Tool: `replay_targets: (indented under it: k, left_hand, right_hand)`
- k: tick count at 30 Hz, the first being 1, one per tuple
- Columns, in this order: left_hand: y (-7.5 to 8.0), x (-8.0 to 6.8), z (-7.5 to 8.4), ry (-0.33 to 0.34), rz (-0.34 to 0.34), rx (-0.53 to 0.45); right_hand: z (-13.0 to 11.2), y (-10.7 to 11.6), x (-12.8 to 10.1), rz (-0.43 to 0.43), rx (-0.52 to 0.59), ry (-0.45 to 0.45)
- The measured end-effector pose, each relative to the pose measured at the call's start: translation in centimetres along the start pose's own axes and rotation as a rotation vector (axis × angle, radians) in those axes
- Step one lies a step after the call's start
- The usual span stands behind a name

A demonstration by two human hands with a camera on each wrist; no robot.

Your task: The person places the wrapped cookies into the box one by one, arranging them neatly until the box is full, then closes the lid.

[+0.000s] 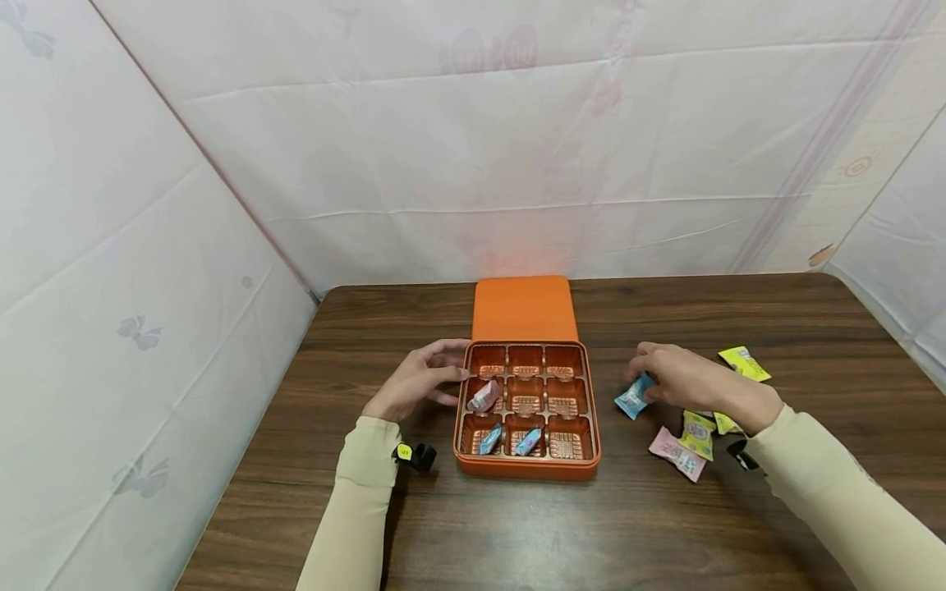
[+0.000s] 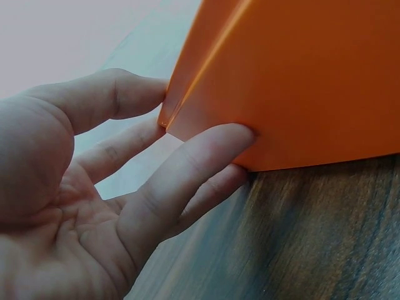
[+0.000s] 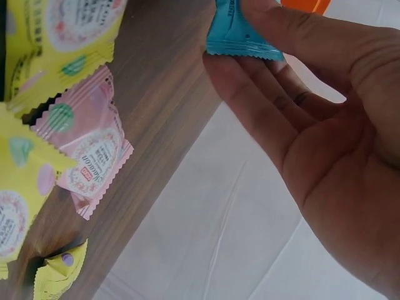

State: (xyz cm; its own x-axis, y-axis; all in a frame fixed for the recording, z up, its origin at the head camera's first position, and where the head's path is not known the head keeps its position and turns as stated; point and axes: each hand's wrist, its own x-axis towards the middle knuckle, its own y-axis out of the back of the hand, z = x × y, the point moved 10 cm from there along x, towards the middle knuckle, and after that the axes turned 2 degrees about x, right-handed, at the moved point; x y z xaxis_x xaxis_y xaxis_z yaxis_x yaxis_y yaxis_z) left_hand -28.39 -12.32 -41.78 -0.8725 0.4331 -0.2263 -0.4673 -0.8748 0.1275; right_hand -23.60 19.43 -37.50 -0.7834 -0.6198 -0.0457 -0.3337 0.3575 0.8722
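So the blue packet point(image 1: 634, 396) is over the right part of the counter point(image 1: 510, 533), right of the box, and the right hand point(image 1: 680, 373) has its grip clamped on it, thumb against fingers. Can't tell if the packet touches the wood. Just nearer there's a pink packet point(image 1: 676, 455) with a yellow packet point(image 1: 697, 435) against it, another yellow one point(image 1: 727, 423) half hidden by the right wrist, and a third point(image 1: 745, 363) farther off.

The orange box point(image 1: 526, 469) has nine compartments: a pink sweet point(image 1: 484, 397) in the middle-left one, blue sweets point(image 1: 528, 442) in the near-left and near-middle ones. The left hand point(image 1: 414, 382) touches the box's left side, grip loose, fingers apart. The orange lid point(image 1: 525, 308) sits right at the box's far edge. Pale patterned cloth point(image 1: 443, 164) hangs behind the counter.
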Motion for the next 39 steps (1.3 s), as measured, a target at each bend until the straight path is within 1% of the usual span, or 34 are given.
replay_targets:
  k: [7,17,25,34,39]
  left_hand:
    - [0.1,0.1,-0.3,0.013,0.013,-0.008]
    - [0.1,0.1,-0.3,0.005,0.003,-0.015]
    - [-0.1,0.0,-0.4,0.009,0.001,-0.019]
    - [0.0,0.0,-0.3,0.006,0.002,-0.019]
    - [0.0,0.2,-0.4,0.000,-0.001,-0.016]
  right_hand:
    - [-0.3,0.3,-0.1,0.042,-0.001,0.033]
    - [-1.0,1.5,-0.1,0.119,-0.033,0.074]
    - [-2.1,2.8,0.0,0.173,-0.006,0.112]
    - [-3.2,3.4,-0.1,0.187,0.024,0.153]
    - [-4.0,3.8,-0.2,0.214,0.049,0.201]
